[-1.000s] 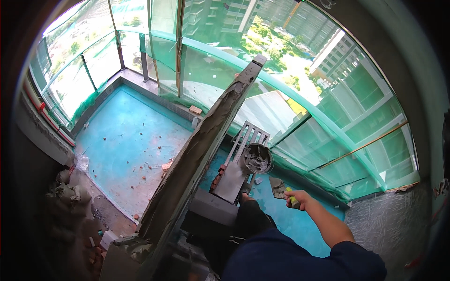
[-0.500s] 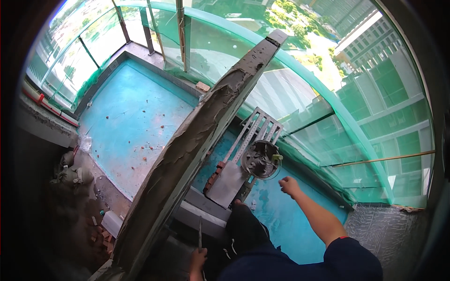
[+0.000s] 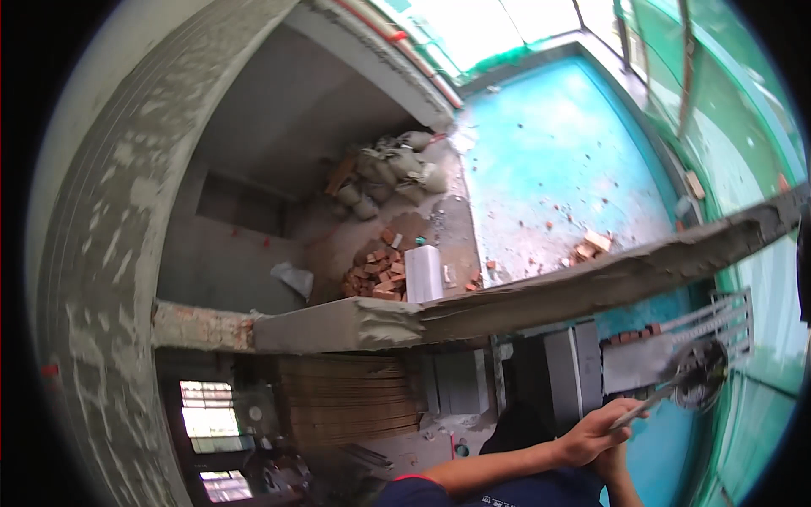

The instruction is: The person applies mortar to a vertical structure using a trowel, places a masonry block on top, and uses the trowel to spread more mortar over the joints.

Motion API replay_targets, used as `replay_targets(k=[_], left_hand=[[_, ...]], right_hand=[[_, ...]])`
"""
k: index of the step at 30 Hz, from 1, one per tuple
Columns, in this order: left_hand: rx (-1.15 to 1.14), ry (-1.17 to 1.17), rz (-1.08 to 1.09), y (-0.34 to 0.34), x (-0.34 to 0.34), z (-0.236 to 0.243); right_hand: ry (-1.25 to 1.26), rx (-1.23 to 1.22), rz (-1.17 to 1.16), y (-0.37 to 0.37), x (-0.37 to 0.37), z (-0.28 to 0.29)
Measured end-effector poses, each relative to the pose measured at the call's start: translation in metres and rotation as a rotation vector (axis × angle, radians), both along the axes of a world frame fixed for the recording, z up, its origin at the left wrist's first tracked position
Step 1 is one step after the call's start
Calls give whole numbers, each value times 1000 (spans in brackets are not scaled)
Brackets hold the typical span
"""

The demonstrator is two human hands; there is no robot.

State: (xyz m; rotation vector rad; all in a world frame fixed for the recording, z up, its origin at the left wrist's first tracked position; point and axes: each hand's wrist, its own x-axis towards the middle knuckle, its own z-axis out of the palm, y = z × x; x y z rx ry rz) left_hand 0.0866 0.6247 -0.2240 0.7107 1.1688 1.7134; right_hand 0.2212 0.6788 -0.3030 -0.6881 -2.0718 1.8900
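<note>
My left hand (image 3: 596,431) is closed around a grey, mortar-smeared trowel (image 3: 634,411). Its blurred far end reaches over the black bucket (image 3: 699,390), in front of the bucket's rim. Just below and against my left hand is my right hand (image 3: 610,460), its fingers mostly hidden. The bucket stands on a metal platform (image 3: 638,362) with a slatted end. Above my hands, the top of a half-built wall (image 3: 541,296) runs across the view, coated with wet grey mortar.
Beyond the wall lie a brick pile (image 3: 376,275), a pale block (image 3: 422,272), stuffed sacks (image 3: 393,173) and a blue-coated floor (image 3: 541,160) with brick bits. Grey blocks (image 3: 574,372) stand by the platform. Green netting (image 3: 777,296) lines the right side. A plastered column (image 3: 110,253) rises at left.
The view has swung left, bringing in the column and brick pile. My hands, apart before, are now together; the trowel has come up from low beside the wall toward the bucket.
</note>
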Motion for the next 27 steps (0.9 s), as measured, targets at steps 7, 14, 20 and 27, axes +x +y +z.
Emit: replay_targets(k=[7, 14, 20, 27], left_hand=[[-296, 724, 722, -179, -96, 113], [-833, 163, 1203, -332, -30, -1], [-1295, 146, 1227, -397, 96, -184], [-1216, 57, 837, -337, 70, -176]], right_hand=[[339, 511, 552, -36, -182, 195], [383, 953, 855, -203, -361, 246], [323, 1078, 1003, -282, -408, 211], [745, 911, 676, -216, -372, 249]])
